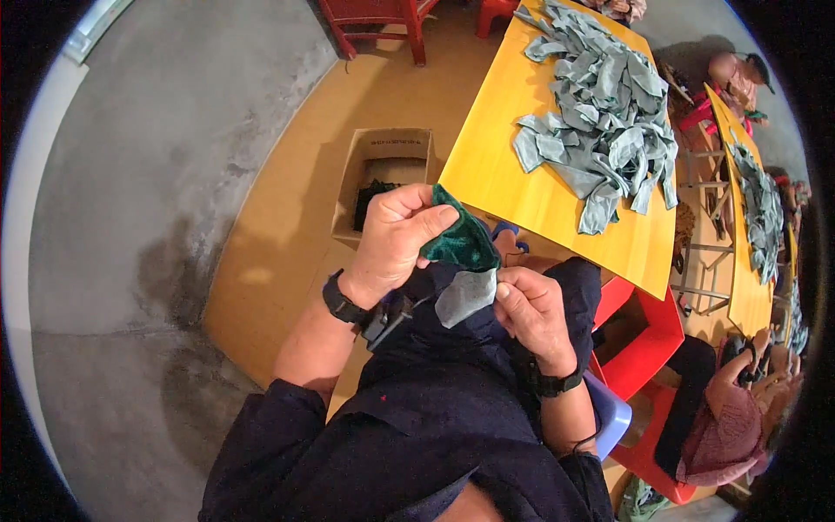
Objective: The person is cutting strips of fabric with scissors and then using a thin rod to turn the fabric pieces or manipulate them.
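Over my lap I hold a small fabric piece (464, 239), dark green and velvety on one part and pale grey on the hanging part. My left hand (396, 233) pinches its upper left end between thumb and fingers. Lower down, my right hand (535, 315) grips the edge where green meets grey. The cloth is folded, so its full shape cannot be made out. On the yellow table (496, 165) ahead and to the right lies a heap of similar grey-green fabric pieces (609, 113).
A cardboard box (383, 143) with dark green material inside stands on the floor past my left hand. Red chairs (639, 335) are at my right. A second yellow table (739, 217) carries more fabric, with other people seated around it. A grey wall (174, 157) rises at left.
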A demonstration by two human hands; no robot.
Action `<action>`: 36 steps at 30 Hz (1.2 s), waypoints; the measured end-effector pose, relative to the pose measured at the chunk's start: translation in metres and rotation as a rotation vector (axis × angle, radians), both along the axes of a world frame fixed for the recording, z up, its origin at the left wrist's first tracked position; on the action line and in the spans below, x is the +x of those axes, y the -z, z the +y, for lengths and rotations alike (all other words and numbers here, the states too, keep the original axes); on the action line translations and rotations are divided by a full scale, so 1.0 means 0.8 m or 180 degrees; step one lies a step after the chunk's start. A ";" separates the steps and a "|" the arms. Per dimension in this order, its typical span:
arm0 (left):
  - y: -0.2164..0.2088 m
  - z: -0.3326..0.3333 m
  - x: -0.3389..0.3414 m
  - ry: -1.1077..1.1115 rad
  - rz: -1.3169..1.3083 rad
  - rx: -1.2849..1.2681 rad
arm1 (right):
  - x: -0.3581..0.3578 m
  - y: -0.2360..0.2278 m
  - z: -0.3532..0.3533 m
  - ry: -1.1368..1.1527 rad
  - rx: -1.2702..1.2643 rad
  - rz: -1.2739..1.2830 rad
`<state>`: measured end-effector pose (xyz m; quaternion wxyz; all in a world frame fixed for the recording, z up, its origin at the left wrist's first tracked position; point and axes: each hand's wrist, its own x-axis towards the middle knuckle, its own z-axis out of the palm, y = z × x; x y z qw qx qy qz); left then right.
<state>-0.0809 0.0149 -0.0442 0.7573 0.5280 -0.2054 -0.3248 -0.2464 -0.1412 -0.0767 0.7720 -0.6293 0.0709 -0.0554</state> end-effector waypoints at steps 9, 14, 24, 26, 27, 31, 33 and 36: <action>0.019 0.008 -0.001 -0.0119 0.0582 -0.0529 | 0.007 0.013 0.005 -0.0099 0.0131 0.0119; 0.006 0.002 0.000 -0.0230 0.0655 -0.0646 | 0.008 0.007 -0.001 -0.0155 -0.0058 0.0108; 0.029 -0.003 0.013 -0.0380 -0.0064 -0.0672 | 0.002 0.022 -0.003 0.0051 -0.0641 -0.0025; 0.031 -0.003 0.012 -0.0438 0.0024 -0.0630 | 0.002 0.021 -0.005 0.0053 -0.0747 -0.0019; 0.029 -0.003 0.011 -0.0447 0.0166 -0.0590 | 0.003 0.020 -0.006 0.0057 -0.0819 -0.0027; 0.031 -0.001 0.011 -0.0368 0.0428 -0.0680 | 0.003 0.019 -0.010 0.0020 -0.0937 -0.0060; 0.034 0.002 0.014 -0.0238 0.0422 -0.0677 | 0.002 0.019 -0.012 0.0023 -0.0839 -0.0089; 0.031 -0.003 0.008 -0.0184 0.0472 -0.0728 | 0.001 0.018 -0.009 0.0002 -0.0597 -0.0080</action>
